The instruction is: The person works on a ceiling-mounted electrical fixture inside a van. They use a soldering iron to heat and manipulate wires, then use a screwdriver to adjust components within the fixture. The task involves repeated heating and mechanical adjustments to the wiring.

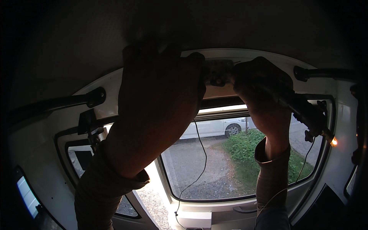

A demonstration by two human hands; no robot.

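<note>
Both my arms are raised toward the dark ceiling above a window. My left hand (159, 86) is in deep shadow, its fingers curled near the ceiling edge; what they grip is hidden. Between the hands is a small dark fitting (217, 74) with a pale plate, on the light frame above the window. My right hand (264, 86) is closed around a long dark screwdriver-like tool (306, 111). Its front end points at the fitting, and the other end slants down right to a glowing amber tip. A thin dark wire (206, 153) hangs below my left hand.
Black grab bars (57, 105) stick out at left and right. The window (207, 165) shows gravel, green plants (249, 147) and a white car (209, 128). A white box (191, 219) lies below the window beside a dark handle (245, 210). A lit screen-like panel (27, 197) is at far left.
</note>
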